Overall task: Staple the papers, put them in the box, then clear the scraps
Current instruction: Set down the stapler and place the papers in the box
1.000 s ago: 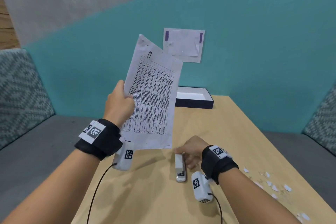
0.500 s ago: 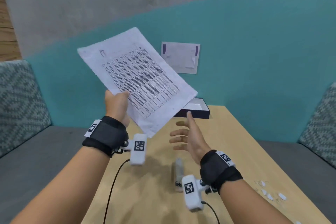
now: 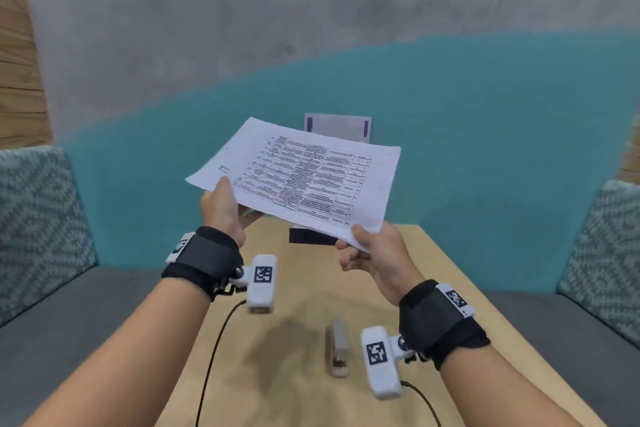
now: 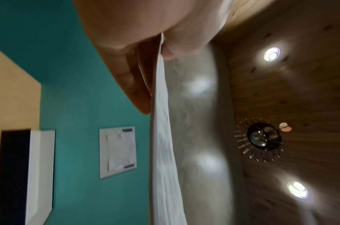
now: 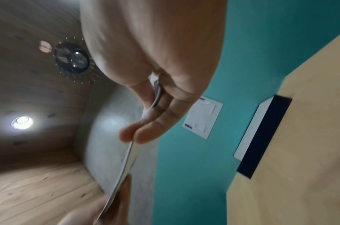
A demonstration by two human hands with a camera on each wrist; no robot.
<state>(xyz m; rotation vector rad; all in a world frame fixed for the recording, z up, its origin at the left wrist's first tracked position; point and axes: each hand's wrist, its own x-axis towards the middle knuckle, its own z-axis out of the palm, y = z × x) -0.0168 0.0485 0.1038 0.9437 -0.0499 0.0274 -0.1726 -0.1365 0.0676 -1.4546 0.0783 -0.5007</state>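
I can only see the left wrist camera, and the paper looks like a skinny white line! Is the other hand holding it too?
Observer: Yes. The right hand has a grip on the near right corner of the white printed papers, thumb on top.
Operator: Where is the stapler?
Observer: The grey stapler lies on the light wooden table, nearer the person than the papers, and nothing touches it.
Operator: Are the papers over the box?
Observer: From the head camera they cover most of the dark blue box; only its near wall shows beneath them.
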